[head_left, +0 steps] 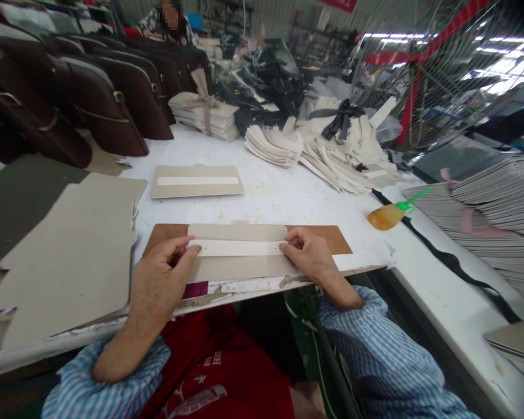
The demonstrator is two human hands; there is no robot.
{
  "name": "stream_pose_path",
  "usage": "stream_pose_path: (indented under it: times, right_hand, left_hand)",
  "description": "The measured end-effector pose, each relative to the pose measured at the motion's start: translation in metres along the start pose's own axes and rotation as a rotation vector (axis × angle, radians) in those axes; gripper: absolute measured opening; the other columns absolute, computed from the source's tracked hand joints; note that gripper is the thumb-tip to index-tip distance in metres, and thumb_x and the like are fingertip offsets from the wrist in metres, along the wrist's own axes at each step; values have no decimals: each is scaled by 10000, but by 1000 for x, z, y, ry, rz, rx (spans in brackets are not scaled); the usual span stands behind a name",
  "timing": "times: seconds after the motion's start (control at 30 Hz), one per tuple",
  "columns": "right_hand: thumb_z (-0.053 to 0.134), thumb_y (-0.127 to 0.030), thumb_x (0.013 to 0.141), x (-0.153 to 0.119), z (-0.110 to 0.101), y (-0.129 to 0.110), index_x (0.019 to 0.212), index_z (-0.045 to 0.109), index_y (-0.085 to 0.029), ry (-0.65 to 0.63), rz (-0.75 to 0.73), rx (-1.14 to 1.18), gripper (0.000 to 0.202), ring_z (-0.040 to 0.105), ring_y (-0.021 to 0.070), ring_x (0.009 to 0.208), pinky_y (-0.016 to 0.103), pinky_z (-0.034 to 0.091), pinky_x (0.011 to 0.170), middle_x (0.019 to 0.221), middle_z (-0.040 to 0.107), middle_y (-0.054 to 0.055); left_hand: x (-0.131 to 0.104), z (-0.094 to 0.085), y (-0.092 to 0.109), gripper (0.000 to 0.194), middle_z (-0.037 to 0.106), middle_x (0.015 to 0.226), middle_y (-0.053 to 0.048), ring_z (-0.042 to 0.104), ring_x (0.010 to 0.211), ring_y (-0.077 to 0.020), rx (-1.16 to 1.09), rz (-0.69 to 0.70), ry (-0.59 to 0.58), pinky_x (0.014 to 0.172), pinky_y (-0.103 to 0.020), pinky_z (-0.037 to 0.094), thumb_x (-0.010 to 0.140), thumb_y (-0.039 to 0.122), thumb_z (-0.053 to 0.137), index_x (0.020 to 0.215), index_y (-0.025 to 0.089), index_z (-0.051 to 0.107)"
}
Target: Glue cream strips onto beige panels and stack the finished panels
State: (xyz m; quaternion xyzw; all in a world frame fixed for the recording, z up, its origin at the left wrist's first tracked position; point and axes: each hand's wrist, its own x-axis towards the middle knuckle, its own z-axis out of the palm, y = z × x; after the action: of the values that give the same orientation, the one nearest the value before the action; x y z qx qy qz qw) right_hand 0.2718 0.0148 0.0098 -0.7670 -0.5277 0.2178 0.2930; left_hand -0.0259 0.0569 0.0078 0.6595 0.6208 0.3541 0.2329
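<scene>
Holding white strip [240,248] at both ends

Head view: pinching left end with left hand [159,279], right end with right hand [312,256], each in a thumb-and-finger grip. Positioned across beige board [240,267], on top of brown board [318,238], at near edge of table [271,203].

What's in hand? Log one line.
left hand: pinches white strip, left end | right hand: pinches its right end | strip: across beige panel

No text reads clearly. Below and between the left hand [159,279] and right hand [311,254], a red garment [240,364] bears white characters [213,358] and a logo [205,399]; far beyond the right hand, a red banner [339,3] shows cut-off lettering.
</scene>
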Motion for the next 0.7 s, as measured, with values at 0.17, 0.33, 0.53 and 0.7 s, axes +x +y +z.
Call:
stream_pose_path:
  times: [0.17,0.33,0.53,0.7]
  right_hand:
    - [703,-270,821,-2,-1,-4,880,648,-202,9,5,-18,106,596,171,681,309,390,684,713,653,-24]
    - [696,-281,828,-2,0,-3,893,654,-203,19,-20,-35,110,600,178,684,310,387,686,722,661,-11]
    - [702,-275,847,-1,1,-2,914,655,-201,5,-11,-74,110,606,186,714,317,388,702,746,671,-4]
    - [701,-256,851,0,1,-1,911,643,-196,-11,-16,-108,102,603,182,712,315,384,700,749,673,-6]
  left_hand:
    - [0,0,0,466,760,944,-33,680,839,-230,21,20,2,854,-352,511,876,552,577,1127,219,786]
    - [0,-1,-1,426,758,950,-25,674,846,-234,34,25,-3,882,-359,516,899,546,586,1126,242,780]
    - [1,1,0,412,754,947,-25,681,860,-237,40,25,-1,878,-364,518,894,533,588,1118,244,777]
    - [1,0,2,428,758,984,-36,680,871,-241,58,45,-20,892,-373,514,904,537,570,1120,230,774]
